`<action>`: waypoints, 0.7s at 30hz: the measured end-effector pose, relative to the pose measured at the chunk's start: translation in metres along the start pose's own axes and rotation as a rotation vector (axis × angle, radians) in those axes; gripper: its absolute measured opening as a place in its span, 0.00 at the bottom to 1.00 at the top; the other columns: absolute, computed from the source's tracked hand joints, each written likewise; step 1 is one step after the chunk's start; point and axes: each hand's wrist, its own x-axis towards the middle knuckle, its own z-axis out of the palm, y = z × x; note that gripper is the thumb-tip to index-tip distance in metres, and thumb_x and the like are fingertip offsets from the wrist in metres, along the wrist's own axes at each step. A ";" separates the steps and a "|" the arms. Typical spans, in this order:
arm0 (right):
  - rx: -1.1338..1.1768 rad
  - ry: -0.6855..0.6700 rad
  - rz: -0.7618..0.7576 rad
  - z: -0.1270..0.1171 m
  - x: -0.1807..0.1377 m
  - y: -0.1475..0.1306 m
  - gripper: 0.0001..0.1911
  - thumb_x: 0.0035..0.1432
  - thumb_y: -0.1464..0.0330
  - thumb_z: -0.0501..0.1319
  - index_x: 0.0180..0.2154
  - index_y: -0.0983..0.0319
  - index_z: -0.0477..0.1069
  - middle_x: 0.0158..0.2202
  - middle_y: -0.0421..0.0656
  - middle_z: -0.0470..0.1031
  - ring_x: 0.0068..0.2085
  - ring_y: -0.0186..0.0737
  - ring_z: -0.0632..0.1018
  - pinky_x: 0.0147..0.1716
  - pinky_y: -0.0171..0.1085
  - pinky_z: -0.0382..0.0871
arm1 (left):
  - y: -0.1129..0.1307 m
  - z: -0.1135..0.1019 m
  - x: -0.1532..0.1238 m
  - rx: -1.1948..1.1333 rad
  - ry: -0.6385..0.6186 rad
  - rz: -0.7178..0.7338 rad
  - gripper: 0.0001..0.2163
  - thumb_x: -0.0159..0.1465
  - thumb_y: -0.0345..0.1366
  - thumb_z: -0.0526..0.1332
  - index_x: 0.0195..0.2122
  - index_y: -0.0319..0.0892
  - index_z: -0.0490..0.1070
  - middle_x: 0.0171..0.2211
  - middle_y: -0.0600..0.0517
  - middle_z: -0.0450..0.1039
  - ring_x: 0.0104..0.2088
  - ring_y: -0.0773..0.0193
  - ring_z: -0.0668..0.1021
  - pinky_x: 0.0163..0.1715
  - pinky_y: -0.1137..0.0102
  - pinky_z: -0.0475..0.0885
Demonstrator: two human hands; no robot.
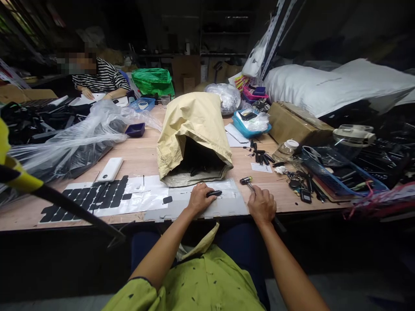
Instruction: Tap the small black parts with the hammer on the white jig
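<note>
One tan sack [191, 129] holds black pieces [197, 169], mouth open.

— What's the room like beyond the hands?

— Dim. Straight ahead of them, far back, dark shelving [223, 30] stands against a black wall, with cardboard boxes [185, 71] below it.

— And the furniture?

— A long wooden table [136, 157] runs under and ahead of both hands. Ahead and right of them, a slotted metal rail [275, 36] leans.

— Light?

— It falls on the table only; the floor [340, 285] below and right of the hands is grey.
</note>
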 end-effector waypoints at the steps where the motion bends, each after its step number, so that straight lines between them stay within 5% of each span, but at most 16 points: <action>1: 0.003 -0.002 0.000 0.000 0.000 0.000 0.14 0.61 0.72 0.58 0.45 0.59 0.78 0.33 0.45 0.67 0.36 0.41 0.63 0.32 0.38 0.48 | -0.001 0.000 0.000 -0.021 0.003 -0.006 0.08 0.58 0.36 0.70 0.39 0.46 0.81 0.33 0.51 0.74 0.41 0.57 0.74 0.43 0.64 0.70; 10: 0.208 -0.091 -0.003 -0.008 0.001 0.005 0.16 0.61 0.71 0.56 0.46 0.58 0.78 0.34 0.45 0.72 0.38 0.41 0.69 0.35 0.37 0.58 | -0.004 -0.005 0.004 -0.143 -0.031 -0.057 0.07 0.53 0.31 0.70 0.34 0.45 0.80 0.33 0.53 0.75 0.40 0.59 0.74 0.42 0.65 0.69; 16: 0.718 -0.165 -0.099 -0.029 -0.030 -0.024 0.19 0.65 0.65 0.50 0.50 0.58 0.76 0.47 0.47 0.79 0.47 0.43 0.77 0.45 0.40 0.71 | -0.004 -0.003 0.005 -0.176 -0.037 -0.068 0.07 0.51 0.31 0.70 0.32 0.45 0.80 0.32 0.53 0.75 0.39 0.59 0.74 0.41 0.65 0.69; 21: 0.782 -0.185 -0.173 -0.049 -0.042 -0.046 0.18 0.66 0.64 0.52 0.50 0.57 0.77 0.47 0.46 0.80 0.48 0.42 0.79 0.48 0.40 0.73 | -0.002 -0.002 0.005 -0.174 -0.027 -0.081 0.07 0.51 0.31 0.70 0.32 0.45 0.80 0.31 0.53 0.75 0.38 0.59 0.74 0.41 0.65 0.69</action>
